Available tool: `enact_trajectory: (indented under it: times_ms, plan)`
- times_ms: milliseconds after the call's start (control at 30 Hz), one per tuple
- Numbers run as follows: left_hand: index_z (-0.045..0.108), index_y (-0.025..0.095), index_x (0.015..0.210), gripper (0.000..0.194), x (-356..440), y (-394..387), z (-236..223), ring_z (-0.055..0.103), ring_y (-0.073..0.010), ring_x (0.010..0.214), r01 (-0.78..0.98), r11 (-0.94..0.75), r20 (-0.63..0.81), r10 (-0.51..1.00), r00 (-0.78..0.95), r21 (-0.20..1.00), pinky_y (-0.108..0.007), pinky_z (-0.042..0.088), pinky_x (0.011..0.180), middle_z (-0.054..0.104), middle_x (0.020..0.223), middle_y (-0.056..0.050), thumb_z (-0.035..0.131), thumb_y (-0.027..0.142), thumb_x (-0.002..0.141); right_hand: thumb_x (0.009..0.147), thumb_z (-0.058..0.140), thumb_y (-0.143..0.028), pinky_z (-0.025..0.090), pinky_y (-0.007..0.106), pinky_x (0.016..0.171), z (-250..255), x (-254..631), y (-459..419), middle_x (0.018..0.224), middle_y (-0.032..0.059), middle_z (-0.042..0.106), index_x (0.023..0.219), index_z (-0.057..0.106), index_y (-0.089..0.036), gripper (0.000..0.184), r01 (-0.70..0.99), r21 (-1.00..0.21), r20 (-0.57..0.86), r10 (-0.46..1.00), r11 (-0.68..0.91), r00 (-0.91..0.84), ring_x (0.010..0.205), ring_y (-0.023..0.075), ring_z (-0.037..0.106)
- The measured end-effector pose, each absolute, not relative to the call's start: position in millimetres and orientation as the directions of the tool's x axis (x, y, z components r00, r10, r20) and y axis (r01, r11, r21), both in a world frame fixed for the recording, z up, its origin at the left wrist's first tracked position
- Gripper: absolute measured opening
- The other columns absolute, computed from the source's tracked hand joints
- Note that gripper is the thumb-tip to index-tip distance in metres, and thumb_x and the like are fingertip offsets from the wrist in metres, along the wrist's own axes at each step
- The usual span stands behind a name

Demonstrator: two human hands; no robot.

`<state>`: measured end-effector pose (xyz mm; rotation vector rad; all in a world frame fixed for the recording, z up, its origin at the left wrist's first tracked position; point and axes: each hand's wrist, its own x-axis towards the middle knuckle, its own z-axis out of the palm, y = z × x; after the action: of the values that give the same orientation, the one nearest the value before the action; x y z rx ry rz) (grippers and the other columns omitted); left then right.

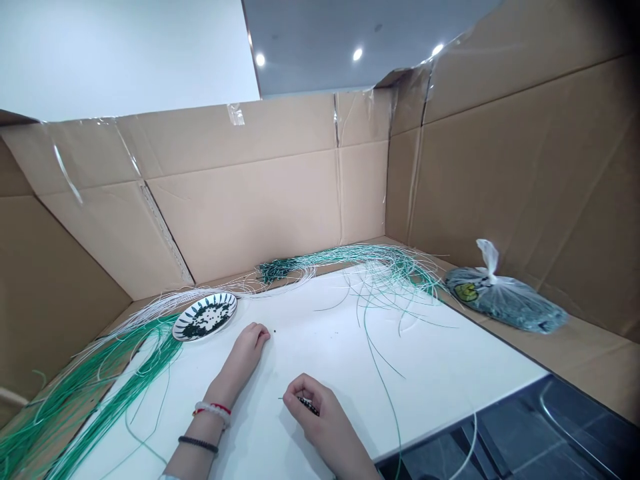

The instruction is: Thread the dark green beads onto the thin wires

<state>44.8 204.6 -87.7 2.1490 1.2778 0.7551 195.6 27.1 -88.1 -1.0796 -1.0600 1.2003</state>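
My left hand (pixel 250 345) rests low over the white tabletop, its fingers curled together; whatever they may pinch is hidden. Just right of those fingertips lies a tiny dark bead (pixel 275 331). Closer to me, my right hand (pixel 317 403) is closed around a black beaded piece with pale dots (pixel 307 405). A thin wire tip sticks out to the left of its thumb and forefinger. Behind my left hand stands an oval striped dish (pixel 231 308) holding many small black beads (pixel 200 327).
Long green strands (pixel 95 387) spread over the left edge. A green and white wire bundle (pixel 345 257) lies along the back, loose ends curling forward. A tied plastic bag (pixel 510 303) sits at right. Cardboard walls (pixel 270 207) enclose the white table (pixel 450 373).
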Motion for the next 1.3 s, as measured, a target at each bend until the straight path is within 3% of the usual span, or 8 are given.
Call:
enact_trajectory:
  times_ms: [233,467,567,867,967,1100,1200,1300]
  plan:
    - [0.067,0.015,0.098,0.019,40.9,185.5,-70.1,0.069,-0.0176,0.079,0.312,-0.051,-0.048,0.952,0.302,0.949,-0.036,0.058,0.071,0.071,0.094,-0.003,0.062,0.033,0.095,0.084,0.062,-0.044,0.039,0.026,0.067,-87.0,197.7,28.5,0.073,-0.0003,0.056,0.077,0.061,-0.018,0.026,-0.178,-0.982,0.038,0.985,0.067,0.166,0.073,0.0167,0.051]
    - [0.068,0.015,0.097,0.006,30.6,140.5,-67.7,0.069,-0.0171,0.082,0.005,0.198,-0.194,0.954,0.228,0.980,-0.036,0.059,0.074,0.071,0.095,-0.003,0.066,0.019,0.093,0.083,0.061,-0.045,0.042,0.028,0.073,-78.5,195.3,29.7,0.074,0.0008,0.060,0.077,0.062,-0.019,0.027,-0.102,-0.994,0.011,0.989,0.026,0.148,0.076,0.0191,0.056]
    - [0.068,0.014,0.094,0.003,26.9,130.2,-70.4,0.068,-0.0163,0.079,-0.063,0.228,-0.213,0.961,0.177,0.972,-0.034,0.058,0.072,0.070,0.089,-0.001,0.066,0.016,0.092,0.083,0.060,-0.042,0.043,0.030,0.077,-76.7,190.5,30.0,0.078,0.0026,0.064,0.076,0.062,-0.018,0.025,-0.027,-1.000,0.006,0.991,0.009,0.131,0.081,0.0211,0.058]
    - [0.070,0.013,0.093,0.004,8.6,113.2,-69.3,0.069,-0.0148,0.076,-0.213,0.297,-0.282,0.954,0.098,0.931,-0.034,0.057,0.078,0.072,0.083,0.001,0.070,0.014,0.089,0.086,0.056,-0.032,0.041,0.033,0.069,-81.9,177.2,36.5,0.073,0.0025,0.061,0.072,0.054,-0.021,0.018,0.154,-0.987,-0.028,0.990,-0.049,0.140,0.073,0.0229,0.058]
    - [0.074,0.014,0.090,0.014,5.8,98.1,-65.2,0.069,-0.0123,0.079,-0.267,0.301,-0.300,0.953,0.047,0.916,-0.026,0.054,0.084,0.073,0.079,0.000,0.081,0.018,0.079,0.084,0.057,-0.033,0.041,0.031,0.066,-83.1,177.9,36.5,0.072,0.0024,0.062,0.071,0.053,-0.022,0.018,0.146,-0.988,-0.025,0.992,-0.043,0.124,0.071,0.0225,0.058]
    - [0.078,0.018,0.085,0.043,6.3,73.5,-57.4,0.068,-0.0130,0.078,-0.307,0.271,-0.280,0.960,0.016,0.912,-0.020,0.053,0.080,0.072,0.077,0.001,0.095,0.041,0.054,0.083,0.061,-0.037,0.041,0.031,0.064,-81.8,181.3,34.0,0.066,0.0024,0.063,0.070,0.053,-0.021,0.022,0.102,-0.995,0.010,0.992,-0.004,0.129,0.067,0.0215,0.058]
    - [0.078,0.020,0.086,0.047,5.1,57.0,-55.2,0.067,-0.0137,0.078,-0.319,0.258,-0.271,0.962,0.004,0.912,-0.020,0.052,0.078,0.072,0.078,0.002,0.095,0.048,0.051,0.085,0.062,-0.044,0.043,0.028,0.063,-74.5,183.6,29.5,0.071,0.0019,0.063,0.073,0.055,-0.021,0.027,0.053,-0.997,0.060,0.987,0.053,0.146,0.068,0.0185,0.057]
    - [0.079,0.021,0.085,0.048,0.8,42.1,-55.4,0.066,-0.0142,0.076,-0.320,0.265,-0.282,0.959,-0.007,0.910,-0.020,0.051,0.075,0.073,0.076,0.001,0.095,0.049,0.049,0.086,0.062,-0.049,0.036,0.022,0.045,-62.5,179.5,22.2,0.075,0.0007,0.063,0.077,0.058,-0.019,0.032,0.002,-0.999,0.038,0.993,0.038,0.108,0.049,0.0097,0.045]
